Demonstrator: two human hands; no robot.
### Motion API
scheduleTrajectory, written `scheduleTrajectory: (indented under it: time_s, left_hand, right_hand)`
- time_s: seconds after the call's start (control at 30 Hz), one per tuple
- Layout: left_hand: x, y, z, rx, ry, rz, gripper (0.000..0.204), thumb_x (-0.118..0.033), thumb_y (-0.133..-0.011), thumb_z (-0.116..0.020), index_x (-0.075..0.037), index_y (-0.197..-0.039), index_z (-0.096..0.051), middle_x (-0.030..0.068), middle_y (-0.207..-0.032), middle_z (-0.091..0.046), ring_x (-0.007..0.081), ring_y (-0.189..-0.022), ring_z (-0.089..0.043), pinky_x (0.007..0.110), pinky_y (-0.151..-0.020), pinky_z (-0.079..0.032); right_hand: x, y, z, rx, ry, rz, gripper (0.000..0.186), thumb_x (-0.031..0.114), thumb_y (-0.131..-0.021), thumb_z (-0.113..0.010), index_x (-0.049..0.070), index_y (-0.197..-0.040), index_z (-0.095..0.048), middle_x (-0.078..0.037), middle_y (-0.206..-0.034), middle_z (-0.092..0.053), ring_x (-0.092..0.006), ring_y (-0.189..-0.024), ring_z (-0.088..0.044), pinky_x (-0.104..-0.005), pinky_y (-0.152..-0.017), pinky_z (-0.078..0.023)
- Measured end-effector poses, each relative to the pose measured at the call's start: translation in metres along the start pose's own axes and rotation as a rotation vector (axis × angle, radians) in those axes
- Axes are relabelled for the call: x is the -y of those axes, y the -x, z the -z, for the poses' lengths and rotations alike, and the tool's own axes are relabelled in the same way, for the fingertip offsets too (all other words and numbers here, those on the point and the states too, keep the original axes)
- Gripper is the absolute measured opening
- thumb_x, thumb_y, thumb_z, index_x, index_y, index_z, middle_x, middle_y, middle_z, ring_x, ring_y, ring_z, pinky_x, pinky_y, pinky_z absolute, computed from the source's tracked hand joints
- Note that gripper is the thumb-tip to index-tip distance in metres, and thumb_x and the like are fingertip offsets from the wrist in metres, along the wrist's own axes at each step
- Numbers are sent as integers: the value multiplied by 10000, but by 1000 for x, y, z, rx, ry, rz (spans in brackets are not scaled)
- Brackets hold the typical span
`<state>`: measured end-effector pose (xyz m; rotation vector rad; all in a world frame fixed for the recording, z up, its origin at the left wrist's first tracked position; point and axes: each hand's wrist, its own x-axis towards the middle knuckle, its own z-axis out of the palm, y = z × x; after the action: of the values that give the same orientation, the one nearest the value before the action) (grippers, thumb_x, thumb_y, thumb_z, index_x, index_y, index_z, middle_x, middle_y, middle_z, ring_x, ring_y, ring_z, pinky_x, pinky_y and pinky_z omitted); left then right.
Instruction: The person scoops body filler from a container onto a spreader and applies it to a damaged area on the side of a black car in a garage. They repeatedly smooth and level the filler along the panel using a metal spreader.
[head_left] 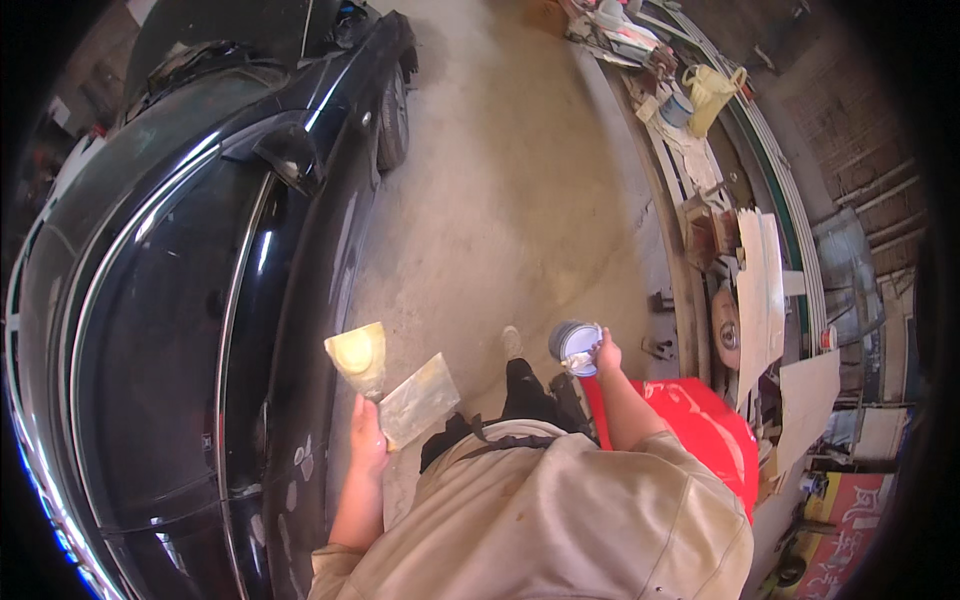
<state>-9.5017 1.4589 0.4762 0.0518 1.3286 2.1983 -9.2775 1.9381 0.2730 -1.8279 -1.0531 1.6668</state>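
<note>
In my left hand (368, 438), closed, are two flat tools fanned apart. One is a putty knife (366, 378) whose widening blade bears a thick lump of pale yellow putty (353, 352). Beside it a greyish, smeared rectangular spreader plate (420, 398) points up and to the right. My right hand (607, 354) is closed at the rim of a round metal can (562, 340). The can is tilted so that its pale end faces me, with whitish smears near my fingers. Whether my right fingers also pinch a small tool there I cannot make out.
A black car (170, 300) with a side mirror (290, 155) stands along my left. Right of me are a glossy red object (705, 430) and a cluttered bench with cardboard (760, 300), a yellow jug (712, 98) and a blue-grey can (677, 109). Concrete floor (480, 180) runs between.
</note>
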Motion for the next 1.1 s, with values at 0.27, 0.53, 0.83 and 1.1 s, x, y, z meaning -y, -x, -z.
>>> scheduleTrajectory:
  time_s: [0.27,0.53,0.83,1.1]
  left_hand:
    - [17,-46,-84,-243,1,-54,563,-446,-1067,-350,-10,-1416,-420,141,-1355,-531,276,-1192,-586,435,-1000,-502]
    - [15,-94,-181,-393,-152,17,614,-502,-1056,-314,-23,-1426,-417,147,-1383,-516,303,-1219,-574,443,-1023,-488]
    - [37,-111,-183,-473,-290,95,698,-558,-1035,-325,-3,-1456,-369,170,-1394,-497,326,-1230,-565,453,-1034,-478]
    - [83,-137,-85,-641,-233,384,614,-500,-1023,-447,-24,-1408,-407,125,-1094,-595,265,-976,-627,420,-846,-545]
  right_hand:
    - [18,-129,-60,55,86,-96,438,466,-945,-611,34,-875,-603,-61,-684,-547,-184,-555,-525,-321,-494,-443]
    - [8,-233,-108,102,533,-75,687,601,-880,-571,-58,-1009,-711,-182,-927,-717,-294,-902,-676,-390,-841,-509]
    - [8,-303,-167,322,997,-25,795,723,-884,-417,15,-1058,-733,-233,-1165,-676,-365,-1175,-594,-409,-1032,-413]
    - [-58,-330,-246,235,862,-55,752,680,-873,-503,-24,-1014,-729,-224,-1069,-707,-363,-1070,-651,-404,-952,-475]
